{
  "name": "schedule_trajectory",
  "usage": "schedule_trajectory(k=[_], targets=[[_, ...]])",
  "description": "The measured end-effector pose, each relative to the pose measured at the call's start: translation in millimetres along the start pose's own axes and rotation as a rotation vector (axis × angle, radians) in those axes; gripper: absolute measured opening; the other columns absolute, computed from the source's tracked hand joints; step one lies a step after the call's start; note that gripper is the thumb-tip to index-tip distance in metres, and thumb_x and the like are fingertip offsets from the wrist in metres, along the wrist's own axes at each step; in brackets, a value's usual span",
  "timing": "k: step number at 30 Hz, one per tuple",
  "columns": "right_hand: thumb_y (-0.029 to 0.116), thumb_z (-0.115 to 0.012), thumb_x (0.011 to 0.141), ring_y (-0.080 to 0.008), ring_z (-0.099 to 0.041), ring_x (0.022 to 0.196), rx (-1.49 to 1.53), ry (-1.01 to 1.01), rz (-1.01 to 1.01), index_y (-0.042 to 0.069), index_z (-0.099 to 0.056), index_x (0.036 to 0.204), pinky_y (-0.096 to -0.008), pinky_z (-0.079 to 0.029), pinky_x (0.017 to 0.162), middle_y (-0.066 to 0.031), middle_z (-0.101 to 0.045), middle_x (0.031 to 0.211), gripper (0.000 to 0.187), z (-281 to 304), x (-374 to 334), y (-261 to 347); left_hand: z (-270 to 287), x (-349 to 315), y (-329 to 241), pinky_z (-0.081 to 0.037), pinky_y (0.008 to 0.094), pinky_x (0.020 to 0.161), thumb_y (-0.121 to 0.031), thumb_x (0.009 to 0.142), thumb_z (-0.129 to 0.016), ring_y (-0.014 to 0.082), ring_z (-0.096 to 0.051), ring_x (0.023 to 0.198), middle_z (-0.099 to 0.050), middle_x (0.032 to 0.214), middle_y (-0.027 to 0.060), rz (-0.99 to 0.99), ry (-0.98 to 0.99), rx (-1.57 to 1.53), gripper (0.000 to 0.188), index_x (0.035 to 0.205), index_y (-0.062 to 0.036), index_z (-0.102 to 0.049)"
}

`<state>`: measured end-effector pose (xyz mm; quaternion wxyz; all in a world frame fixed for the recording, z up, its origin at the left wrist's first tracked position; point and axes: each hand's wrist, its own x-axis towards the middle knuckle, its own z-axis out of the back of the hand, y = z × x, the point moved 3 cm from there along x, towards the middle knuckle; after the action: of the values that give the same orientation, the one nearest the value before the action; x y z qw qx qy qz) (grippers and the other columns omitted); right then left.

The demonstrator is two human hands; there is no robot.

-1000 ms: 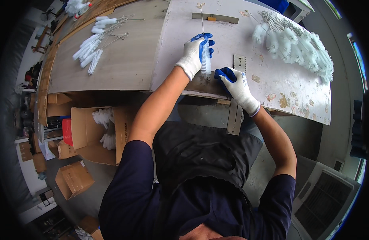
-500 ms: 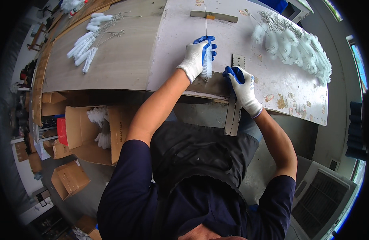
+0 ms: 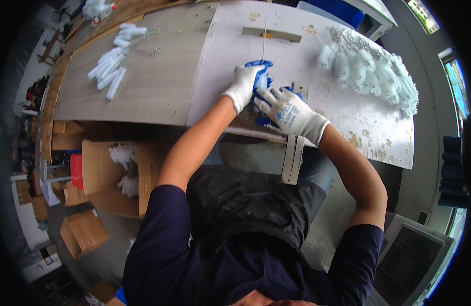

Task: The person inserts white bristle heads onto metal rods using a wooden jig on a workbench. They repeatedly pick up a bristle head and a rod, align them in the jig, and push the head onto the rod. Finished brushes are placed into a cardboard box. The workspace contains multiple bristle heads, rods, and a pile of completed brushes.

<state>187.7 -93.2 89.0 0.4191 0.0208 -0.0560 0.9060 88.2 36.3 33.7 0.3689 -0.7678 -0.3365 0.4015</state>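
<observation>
My left hand (image 3: 245,84), in a white glove with blue palm, is wrapped round a white bottle brush (image 3: 264,80). Its thin wire stem points away from me, toward the far side of the table. My right hand (image 3: 286,109), gloved alike, is closed over the near end of the same brush, covering that tip. Beneath the right hand lies a perforated metal strip (image 3: 292,166), which juts over the table's near edge; its middle is hidden by the glove.
White brushes with wire stems (image 3: 110,66) lie at the left, and a large pile of fluffier brushes (image 3: 370,71) at the right. A metal bar (image 3: 284,34) rests beyond my hands. An open cardboard box (image 3: 105,173) holding white brushes stands below the table's left side.
My right hand has moved left from the metal strip onto the brush's near end. My left hand and the brush have shifted slightly nearer to me.
</observation>
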Motion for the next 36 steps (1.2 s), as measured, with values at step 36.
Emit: schedule_trajectory(k=[36], targets=[[0.016, -0.062, 0.090, -0.0288, -0.077, 0.092, 0.197, 0.327, -0.575, 0.011, -0.079, 0.105, -0.0430, -0.059, 0.070, -0.0129, -0.078, 0.102, 0.023, 1, 14, 44, 15, -168, 121, -0.059, 0.0346, 0.068, -0.026, 0.104, -0.059, 0.0202, -0.071, 0.078, -0.073, 0.101, 0.0109, 0.105, 0.126, -0.062, 0.032, 0.123, 0.0000, -0.064]])
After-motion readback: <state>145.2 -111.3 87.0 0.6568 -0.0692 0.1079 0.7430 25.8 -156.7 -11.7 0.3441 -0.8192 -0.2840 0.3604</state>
